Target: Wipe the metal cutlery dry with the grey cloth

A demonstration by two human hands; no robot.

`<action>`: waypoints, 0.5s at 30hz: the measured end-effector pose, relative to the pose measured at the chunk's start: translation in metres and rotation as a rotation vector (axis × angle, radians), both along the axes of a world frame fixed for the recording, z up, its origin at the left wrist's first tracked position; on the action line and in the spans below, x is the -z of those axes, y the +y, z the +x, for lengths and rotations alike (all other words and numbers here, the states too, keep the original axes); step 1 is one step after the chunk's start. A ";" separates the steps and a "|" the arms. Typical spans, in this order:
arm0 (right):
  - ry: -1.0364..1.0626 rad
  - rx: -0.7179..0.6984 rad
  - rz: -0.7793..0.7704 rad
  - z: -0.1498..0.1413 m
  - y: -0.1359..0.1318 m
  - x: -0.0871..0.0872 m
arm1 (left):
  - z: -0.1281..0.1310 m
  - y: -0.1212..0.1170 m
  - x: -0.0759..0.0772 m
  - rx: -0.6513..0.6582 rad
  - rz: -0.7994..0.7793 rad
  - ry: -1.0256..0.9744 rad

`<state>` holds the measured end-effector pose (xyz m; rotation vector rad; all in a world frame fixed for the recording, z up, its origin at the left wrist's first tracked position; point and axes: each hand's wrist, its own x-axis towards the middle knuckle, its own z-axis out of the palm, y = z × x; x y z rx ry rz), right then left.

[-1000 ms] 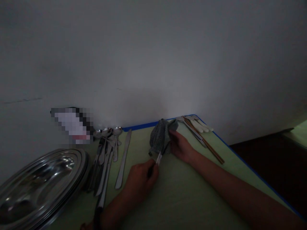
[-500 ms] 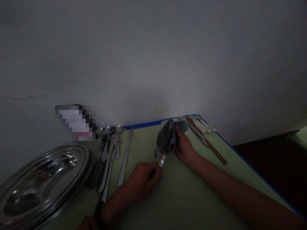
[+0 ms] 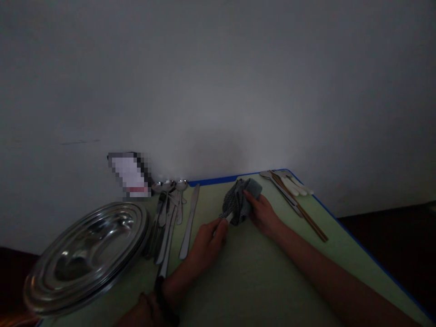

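Note:
Above the middle of the table, my left hand (image 3: 209, 238) is closed round the handle of a metal utensil (image 3: 229, 218). The far end of that utensil is hidden inside a grey-blue cloth (image 3: 241, 200) with a dark patterned side, so its kind cannot be made out. My right hand (image 3: 264, 213) grips the cloth around it, thumb on top. Left of my left hand, a table knife (image 3: 190, 222) lies by itself. Beyond it is a pile of metal spoons (image 3: 168, 185) and other cutlery, their handles towards me.
Stacked oval metal divided trays (image 3: 91, 254) stand at the left. A blurred-out phone-like device (image 3: 129, 175) leans on the wall (image 3: 218, 91). Wooden chopsticks (image 3: 311, 220), metal cutlery (image 3: 281, 187) and white spoons (image 3: 291, 185) lie at the right of the blue-edged green table (image 3: 259, 281).
The cloth and my right hand have come nearer to my left hand, so less of the handle shows between them. My view has turned slightly left.

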<state>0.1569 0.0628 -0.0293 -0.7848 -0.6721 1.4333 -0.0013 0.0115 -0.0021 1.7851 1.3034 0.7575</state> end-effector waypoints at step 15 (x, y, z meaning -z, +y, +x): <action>-0.401 -0.114 0.311 -0.017 0.017 -0.108 | -0.073 0.013 -0.130 0.188 0.032 0.518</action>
